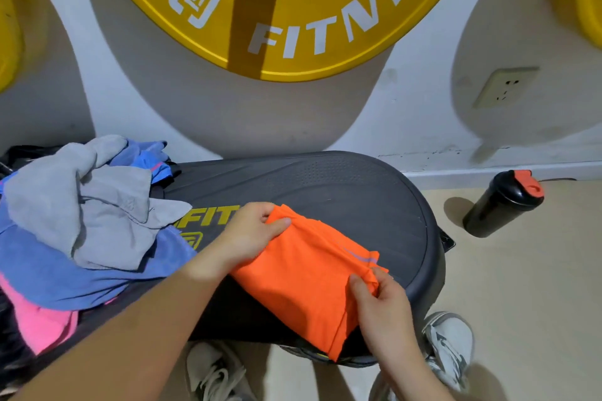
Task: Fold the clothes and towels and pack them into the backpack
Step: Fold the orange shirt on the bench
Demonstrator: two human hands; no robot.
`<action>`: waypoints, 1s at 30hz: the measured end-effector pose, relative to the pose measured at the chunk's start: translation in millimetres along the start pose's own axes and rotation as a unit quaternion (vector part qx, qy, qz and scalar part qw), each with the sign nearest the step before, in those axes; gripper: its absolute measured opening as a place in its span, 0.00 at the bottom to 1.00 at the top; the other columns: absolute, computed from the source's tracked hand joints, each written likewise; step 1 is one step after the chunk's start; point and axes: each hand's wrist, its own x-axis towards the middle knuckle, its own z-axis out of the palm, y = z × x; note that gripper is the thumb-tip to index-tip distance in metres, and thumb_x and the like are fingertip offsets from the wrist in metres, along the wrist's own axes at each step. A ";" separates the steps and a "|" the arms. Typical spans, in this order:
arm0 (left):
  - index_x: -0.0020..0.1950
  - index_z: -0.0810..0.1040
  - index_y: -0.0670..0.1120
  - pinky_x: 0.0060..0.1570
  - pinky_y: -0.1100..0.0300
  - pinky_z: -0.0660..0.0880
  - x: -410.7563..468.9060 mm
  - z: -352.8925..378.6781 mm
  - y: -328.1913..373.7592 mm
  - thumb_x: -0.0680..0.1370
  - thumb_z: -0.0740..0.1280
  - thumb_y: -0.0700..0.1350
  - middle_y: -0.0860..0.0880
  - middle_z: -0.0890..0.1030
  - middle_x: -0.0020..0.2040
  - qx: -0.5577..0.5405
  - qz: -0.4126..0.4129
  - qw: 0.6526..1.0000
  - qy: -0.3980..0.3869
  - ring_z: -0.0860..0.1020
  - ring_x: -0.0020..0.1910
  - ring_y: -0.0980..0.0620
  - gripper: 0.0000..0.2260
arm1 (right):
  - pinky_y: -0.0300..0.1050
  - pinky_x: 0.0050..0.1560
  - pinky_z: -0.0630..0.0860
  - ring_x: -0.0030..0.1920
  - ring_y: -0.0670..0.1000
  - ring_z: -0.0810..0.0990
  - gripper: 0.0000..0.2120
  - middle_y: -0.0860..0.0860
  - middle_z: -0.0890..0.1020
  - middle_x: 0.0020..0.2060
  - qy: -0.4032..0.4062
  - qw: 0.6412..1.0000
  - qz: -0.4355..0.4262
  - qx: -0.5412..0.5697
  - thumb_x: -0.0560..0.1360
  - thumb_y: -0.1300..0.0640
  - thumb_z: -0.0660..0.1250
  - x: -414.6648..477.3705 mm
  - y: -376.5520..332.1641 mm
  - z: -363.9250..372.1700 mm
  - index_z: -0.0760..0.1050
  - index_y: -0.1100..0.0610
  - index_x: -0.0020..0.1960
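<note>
The folded orange garment (pixel 306 277) lies on the dark platform (pixel 342 192) between the hands: left hand (pixel 250 234) grips its far-left edge, right hand (pixel 381 299) pinches its right corner (thumb on top).

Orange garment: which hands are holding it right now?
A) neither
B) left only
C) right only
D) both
D: the left hand grips the far corner of the orange garment, and the right hand pinches its near right edge.
</note>
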 end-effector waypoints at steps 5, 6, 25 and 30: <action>0.61 0.77 0.45 0.56 0.52 0.70 18.0 43.9 -19.2 0.81 0.59 0.55 0.44 0.81 0.58 0.187 -0.005 0.969 0.159 0.75 0.61 0.41 0.17 | 0.49 0.40 0.65 0.48 0.61 0.78 0.06 0.57 0.81 0.43 0.072 0.980 -0.031 -0.182 0.81 0.53 0.56 19.1 1.4 13.9 0.68 0.53 0.48; 0.59 0.77 0.44 0.53 0.51 0.70 16.8 48.8 -19.7 0.81 0.58 0.55 0.43 0.82 0.55 0.188 0.005 0.964 0.187 0.76 0.58 0.39 0.18 | 0.49 0.40 0.64 0.49 0.61 0.78 0.07 0.57 0.81 0.43 0.071 0.973 -0.032 -0.217 0.81 0.52 0.54 22.4 1.8 15.9 0.67 0.53 0.49; 0.54 0.72 0.46 0.46 0.52 0.73 25.0 54.9 -0.9 0.81 0.56 0.57 0.42 0.82 0.48 0.322 -0.063 0.920 0.215 0.79 0.51 0.37 0.16 | 0.49 0.44 0.70 0.50 0.60 0.78 0.13 0.54 0.81 0.44 0.064 0.977 0.052 -0.199 0.79 0.45 0.57 40.3 -5.5 7.8 0.70 0.54 0.45; 0.60 0.71 0.47 0.48 0.50 0.72 16.0 48.8 11.2 0.79 0.57 0.56 0.44 0.79 0.52 0.252 -0.041 0.923 0.288 0.77 0.53 0.40 0.16 | 0.50 0.46 0.72 0.49 0.59 0.79 0.08 0.53 0.80 0.44 0.071 0.979 0.078 -0.177 0.79 0.49 0.57 35.3 -12.9 6.7 0.65 0.50 0.54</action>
